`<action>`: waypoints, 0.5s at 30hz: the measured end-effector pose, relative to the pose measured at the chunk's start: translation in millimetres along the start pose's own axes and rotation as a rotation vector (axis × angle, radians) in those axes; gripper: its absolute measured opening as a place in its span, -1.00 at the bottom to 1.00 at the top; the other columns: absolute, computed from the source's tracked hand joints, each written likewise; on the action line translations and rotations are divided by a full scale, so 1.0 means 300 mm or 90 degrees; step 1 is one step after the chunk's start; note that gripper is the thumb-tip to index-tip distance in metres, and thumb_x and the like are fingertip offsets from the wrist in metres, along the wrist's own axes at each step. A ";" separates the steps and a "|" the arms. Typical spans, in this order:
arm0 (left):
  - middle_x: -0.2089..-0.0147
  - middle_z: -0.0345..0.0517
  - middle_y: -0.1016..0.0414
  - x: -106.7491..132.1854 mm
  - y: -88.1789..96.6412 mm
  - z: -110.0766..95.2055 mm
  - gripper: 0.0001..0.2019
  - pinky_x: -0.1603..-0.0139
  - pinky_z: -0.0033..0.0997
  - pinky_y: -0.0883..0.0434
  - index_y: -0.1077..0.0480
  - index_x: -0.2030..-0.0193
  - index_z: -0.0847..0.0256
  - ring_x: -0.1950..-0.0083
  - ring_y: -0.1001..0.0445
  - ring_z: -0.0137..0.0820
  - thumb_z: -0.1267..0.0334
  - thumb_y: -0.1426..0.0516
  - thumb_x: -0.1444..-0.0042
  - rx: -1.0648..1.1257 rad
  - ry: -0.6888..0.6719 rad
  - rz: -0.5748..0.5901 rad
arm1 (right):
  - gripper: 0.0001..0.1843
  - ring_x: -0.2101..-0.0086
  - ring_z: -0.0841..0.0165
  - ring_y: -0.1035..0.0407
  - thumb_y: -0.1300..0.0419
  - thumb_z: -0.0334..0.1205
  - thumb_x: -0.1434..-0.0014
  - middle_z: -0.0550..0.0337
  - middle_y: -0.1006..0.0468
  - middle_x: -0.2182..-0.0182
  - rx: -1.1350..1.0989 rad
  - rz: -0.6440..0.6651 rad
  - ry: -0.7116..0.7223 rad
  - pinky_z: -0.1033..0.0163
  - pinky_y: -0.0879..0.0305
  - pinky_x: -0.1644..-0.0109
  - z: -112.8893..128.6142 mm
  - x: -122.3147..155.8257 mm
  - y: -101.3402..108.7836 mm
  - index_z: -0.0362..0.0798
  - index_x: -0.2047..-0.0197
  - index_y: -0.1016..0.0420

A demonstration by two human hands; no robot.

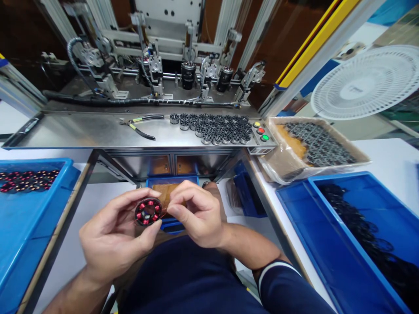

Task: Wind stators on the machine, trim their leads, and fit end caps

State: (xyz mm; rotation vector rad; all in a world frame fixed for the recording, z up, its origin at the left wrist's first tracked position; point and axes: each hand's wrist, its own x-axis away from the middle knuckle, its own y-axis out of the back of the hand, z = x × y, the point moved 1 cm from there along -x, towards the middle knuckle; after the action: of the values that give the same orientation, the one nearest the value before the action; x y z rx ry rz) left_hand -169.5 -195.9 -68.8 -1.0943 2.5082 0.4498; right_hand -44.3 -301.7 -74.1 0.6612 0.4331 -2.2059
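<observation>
A round motor stator [148, 212] with red wire windings and a black rim is gripped at its edge by the fingers and thumb of my left hand [114, 235]. Just to its right, my right hand [198, 213] is closed in a pinch. Thin copper wire [163, 213] runs from the stator's side toward the pinched fingertips and seems to be between them. Both hands are held above my lap, in front of the machine's metal ledge [98, 131].
Cutting pliers [139, 126] and rows of bare stator cores [216, 126] lie on the ledge beside coloured buttons [261, 131]. A blue bin [29, 226] of wound stators stands left. At right are a carton [294, 168] of cores, a blue bin [314, 235] of black rings, and a fan [363, 85].
</observation>
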 end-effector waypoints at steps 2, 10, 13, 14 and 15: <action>0.12 -0.26 -0.62 -0.007 0.003 -0.004 -0.54 0.03 -0.61 -0.51 -0.49 0.00 0.12 0.14 -0.59 -0.49 0.53 -0.32 0.08 0.051 0.038 0.020 | -0.95 0.35 0.40 -0.39 -0.25 -0.34 -0.21 0.14 -0.49 0.41 0.012 0.025 0.026 0.22 -0.37 0.23 -0.002 -0.006 0.013 -0.14 0.30 -0.50; 0.12 -0.22 -0.62 -0.013 0.017 -0.006 -0.59 0.01 -0.61 -0.51 -0.50 0.06 0.14 0.11 -0.60 -0.46 0.55 -0.28 0.06 0.096 0.059 0.074 | -0.95 0.34 0.40 -0.41 -0.28 -0.41 -0.17 0.12 -0.50 0.38 0.052 0.080 0.086 0.24 -0.42 0.24 0.006 -0.030 0.016 -0.13 0.26 -0.53; 0.12 -0.22 -0.62 -0.010 0.010 -0.009 -0.59 0.02 -0.61 -0.51 -0.50 0.05 0.14 0.12 -0.60 -0.46 0.55 -0.28 0.06 0.085 0.045 0.044 | -0.93 0.41 0.41 -0.40 -0.27 -0.47 -0.12 0.14 -0.50 0.45 0.065 0.016 0.097 0.25 -0.38 0.32 0.013 -0.010 0.000 -0.14 0.33 -0.53; 0.12 -0.22 -0.62 -0.009 0.006 -0.011 -0.59 0.02 -0.61 -0.51 -0.50 0.05 0.14 0.12 -0.60 -0.46 0.55 -0.29 0.07 0.078 0.034 0.029 | -0.92 0.43 0.41 -0.39 -0.27 -0.48 -0.09 0.14 -0.50 0.46 0.066 -0.004 0.114 0.25 -0.37 0.34 0.016 -0.001 -0.007 -0.13 0.33 -0.54; 0.12 -0.22 -0.62 -0.008 0.002 -0.014 -0.57 0.01 -0.60 -0.51 -0.50 0.04 0.15 0.11 -0.60 -0.46 0.55 -0.29 0.08 0.070 0.026 0.015 | -0.91 0.45 0.41 -0.38 -0.27 -0.48 -0.07 0.14 -0.50 0.47 0.068 -0.021 0.136 0.25 -0.36 0.36 0.018 0.007 -0.014 -0.13 0.34 -0.54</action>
State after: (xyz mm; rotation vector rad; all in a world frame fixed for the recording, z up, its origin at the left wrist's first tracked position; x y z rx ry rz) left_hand -169.2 -195.8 -64.1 -1.0435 2.5502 0.2936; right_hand -50.2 -302.9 -70.6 0.9595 0.4383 -2.2093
